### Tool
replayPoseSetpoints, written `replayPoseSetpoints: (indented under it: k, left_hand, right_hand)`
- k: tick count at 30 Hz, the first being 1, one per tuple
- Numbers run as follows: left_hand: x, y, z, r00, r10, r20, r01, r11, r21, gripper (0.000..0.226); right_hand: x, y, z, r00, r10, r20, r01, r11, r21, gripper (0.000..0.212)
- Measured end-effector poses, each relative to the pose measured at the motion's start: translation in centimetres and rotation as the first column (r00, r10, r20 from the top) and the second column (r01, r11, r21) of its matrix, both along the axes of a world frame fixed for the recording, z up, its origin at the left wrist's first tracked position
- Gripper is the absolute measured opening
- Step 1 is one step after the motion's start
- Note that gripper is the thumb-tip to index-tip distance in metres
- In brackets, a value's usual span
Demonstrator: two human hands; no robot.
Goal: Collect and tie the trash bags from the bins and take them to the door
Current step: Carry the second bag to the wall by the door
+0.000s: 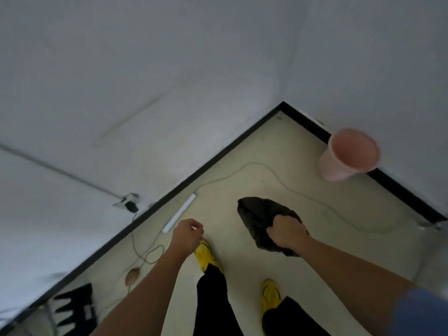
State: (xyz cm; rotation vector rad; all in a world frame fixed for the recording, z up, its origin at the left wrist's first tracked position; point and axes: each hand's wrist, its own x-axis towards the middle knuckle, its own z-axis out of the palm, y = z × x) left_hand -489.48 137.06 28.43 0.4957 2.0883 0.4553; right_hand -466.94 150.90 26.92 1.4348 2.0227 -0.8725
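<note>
The person's right hand (287,232) has its fingers curled tight round the gathered neck of a crumpled black plastic trash bag (257,212), which hangs above the cream floor (242,166) at about one o'clock from the yellow shoes (206,255), probably bunched so that nothing spills. The left hand (188,235), at eleven o'clock, has its fingers curled in with nothing visible in them, seemingly free for tying. The round pink plastic bin (349,156) stands unlined against the black skirting at two o'clock, so its bag seems collected.
</note>
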Motion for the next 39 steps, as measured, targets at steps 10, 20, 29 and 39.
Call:
replayPoseSetpoints:
  k: [10, 20, 29, 39]
  left_hand:
    - [-1.8, -31.3, 8.1, 0.867, 0.478, -0.144, -0.482, 0.876, 0.004, 0.014]
    - [-2.8, -66.5, 9.9, 0.617, 0.781, -0.097, -0.787, 0.615, -0.052, 0.009]
    - [-7.7, -91.2, 14.4, 0.403, 0.884, -0.238, -0.908, 0.419, 0.018, 0.009]
    - [-20.7, -113.6, 15.6, 0.208, 0.915, -0.345, -0.971, 0.237, 0.044, 0.007]
  right_hand:
    - [-13.7, -16.3, 8.0, 0.727, 0.683, 0.067, -0.685, 0.715, 0.144, 0.024]
    - [-30.5, -47.2, 9.0, 0.417, 0.909, 0.009, -0.898, 0.411, 0.159, 0.023]
    - [-45.8, -76.0, 13.9, 0.183, 0.963, -0.200, -0.947, 0.227, 0.228, 0.024]
    - [-63.7, -103.4, 13.3, -0.017, 0.950, -0.310, -0.987, 0.034, 0.156, 0.032]
